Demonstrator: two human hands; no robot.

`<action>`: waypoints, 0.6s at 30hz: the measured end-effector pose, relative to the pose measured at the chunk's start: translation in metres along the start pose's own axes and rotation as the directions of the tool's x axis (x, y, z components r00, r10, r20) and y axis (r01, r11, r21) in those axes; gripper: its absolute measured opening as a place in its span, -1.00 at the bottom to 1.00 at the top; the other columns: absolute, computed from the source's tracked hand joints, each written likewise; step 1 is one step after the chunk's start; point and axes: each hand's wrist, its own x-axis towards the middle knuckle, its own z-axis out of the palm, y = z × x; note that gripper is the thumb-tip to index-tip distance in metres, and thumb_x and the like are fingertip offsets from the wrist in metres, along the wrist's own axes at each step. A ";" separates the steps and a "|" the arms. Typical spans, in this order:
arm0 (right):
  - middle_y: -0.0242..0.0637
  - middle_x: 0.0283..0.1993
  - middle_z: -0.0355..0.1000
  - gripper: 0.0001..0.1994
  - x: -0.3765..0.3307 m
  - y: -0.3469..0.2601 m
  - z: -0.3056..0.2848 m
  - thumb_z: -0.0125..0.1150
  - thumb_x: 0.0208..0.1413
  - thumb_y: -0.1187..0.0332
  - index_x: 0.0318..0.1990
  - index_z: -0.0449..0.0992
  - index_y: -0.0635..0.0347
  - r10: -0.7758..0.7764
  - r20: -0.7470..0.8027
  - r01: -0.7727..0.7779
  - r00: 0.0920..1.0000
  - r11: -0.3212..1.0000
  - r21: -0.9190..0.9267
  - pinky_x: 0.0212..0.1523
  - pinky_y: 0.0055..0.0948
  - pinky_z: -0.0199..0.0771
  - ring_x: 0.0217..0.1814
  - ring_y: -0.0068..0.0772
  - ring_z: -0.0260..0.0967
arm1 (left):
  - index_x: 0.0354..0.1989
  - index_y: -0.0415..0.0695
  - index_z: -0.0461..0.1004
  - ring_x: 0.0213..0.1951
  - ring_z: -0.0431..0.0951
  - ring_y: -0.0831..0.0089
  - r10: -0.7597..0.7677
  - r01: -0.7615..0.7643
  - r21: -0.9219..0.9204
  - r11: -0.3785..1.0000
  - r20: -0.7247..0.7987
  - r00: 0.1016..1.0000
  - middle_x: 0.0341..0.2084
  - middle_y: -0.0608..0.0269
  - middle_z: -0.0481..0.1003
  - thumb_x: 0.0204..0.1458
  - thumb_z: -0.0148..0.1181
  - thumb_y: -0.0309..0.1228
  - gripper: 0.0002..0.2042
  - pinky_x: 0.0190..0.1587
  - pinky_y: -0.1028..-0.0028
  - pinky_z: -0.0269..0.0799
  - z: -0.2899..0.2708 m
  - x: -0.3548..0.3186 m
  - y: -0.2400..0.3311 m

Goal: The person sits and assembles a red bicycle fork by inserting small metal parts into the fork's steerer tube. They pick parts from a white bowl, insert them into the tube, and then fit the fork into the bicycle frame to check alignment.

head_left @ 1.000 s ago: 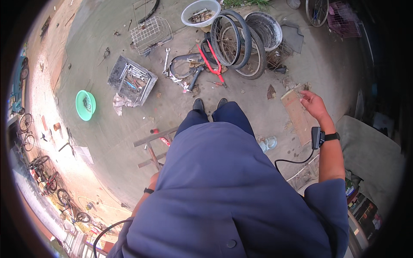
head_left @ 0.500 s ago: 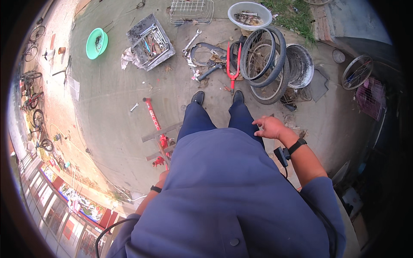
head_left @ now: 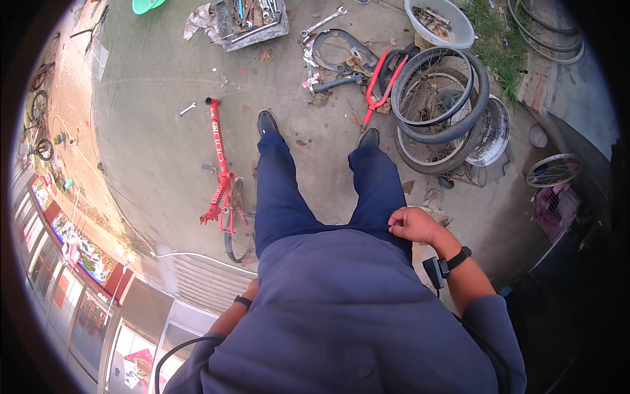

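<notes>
My right hand point(head_left: 415, 224) is at my right thigh, its fingers curled in against the dark blue trouser leg point(head_left: 377, 197). Whatever the fingers hold, if anything, is out of sight. Beside my left hip my left hand point(head_left: 253, 289) is mostly hidden behind my shirt, so its fingers do not show. To the left of my feet a red bicycle frame point(head_left: 218, 144) lies on the ground. Ahead of my right shoe lies a red bicycle fork point(head_left: 373, 102), its prongs pointing away from me. Bicycle wheels and tyres point(head_left: 441, 141) are stacked to the right of it.
A small wrench point(head_left: 188, 109) lies near the frame, and a larger wrench point(head_left: 325, 21) farther off. A grey tool tray point(head_left: 259, 33) is at the far side. White basin point(head_left: 453, 20) and silvery drum point(head_left: 495, 134) stand around the wheels. A pink wire basket point(head_left: 555, 209) sits at right.
My right hand's fingers have curled in from a more outstretched pose. Grey slats that crossed the red frame by my left hand are out of view. The view has shifted and my legs are farther apart.
</notes>
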 end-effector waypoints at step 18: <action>-0.20 -0.14 0.59 -0.76 0.229 -0.032 -0.017 0.24 0.25 0.28 -0.01 0.57 0.16 0.274 -0.183 -0.274 0.944 0.961 0.026 0.02 -0.30 0.52 -0.06 -0.25 0.55 | 0.28 -0.13 0.42 -0.12 0.65 0.21 0.372 -0.271 -0.391 0.880 0.211 0.904 -0.17 0.09 0.66 0.23 0.19 -0.04 -0.45 -0.02 0.30 0.53 -0.112 0.169 0.142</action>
